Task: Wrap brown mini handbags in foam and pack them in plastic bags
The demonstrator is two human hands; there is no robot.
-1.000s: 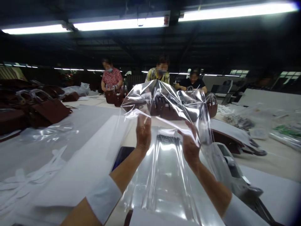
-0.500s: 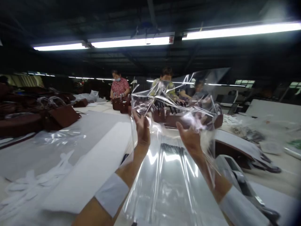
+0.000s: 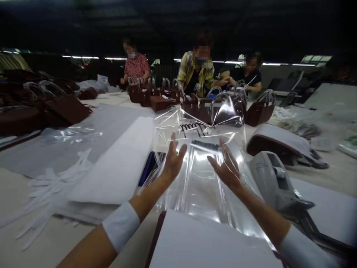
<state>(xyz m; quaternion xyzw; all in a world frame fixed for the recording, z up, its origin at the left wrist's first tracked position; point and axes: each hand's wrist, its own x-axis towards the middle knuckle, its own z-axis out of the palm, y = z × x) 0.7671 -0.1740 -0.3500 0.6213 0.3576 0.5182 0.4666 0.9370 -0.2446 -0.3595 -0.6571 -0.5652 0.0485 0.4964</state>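
Note:
A clear plastic bag (image 3: pixel 198 115) with dark lettering spreads out in front of me, its far end crumpled and shiny. My left hand (image 3: pixel 173 160) is at its left side, open with fingers and thumb apart. Opposite it, my right hand (image 3: pixel 226 167) is open too, palm turned inward, its fingertips looking blurred through the film. Whether both hands are inside the bag or only against it, I cannot tell. More clear plastic lies flat beneath them. Nearest me is a white sheet (image 3: pixel 212 242) with a dark brown edge showing beneath it.
A grey tape dispenser (image 3: pixel 273 182) stands by my right forearm. White padding (image 3: pixel 117 167) and cut white strips (image 3: pixel 58 186) lie left, near a dark blue object (image 3: pixel 149 167). Brown handbags (image 3: pixel 139 93) line the far side, where several people work. Brown pieces (image 3: pixel 64 111) are piled left.
Both hands have come down with the plastic, which was raised and bunched above the table. The fingers show more spread, and my view has tilted down, bringing the white sheet in.

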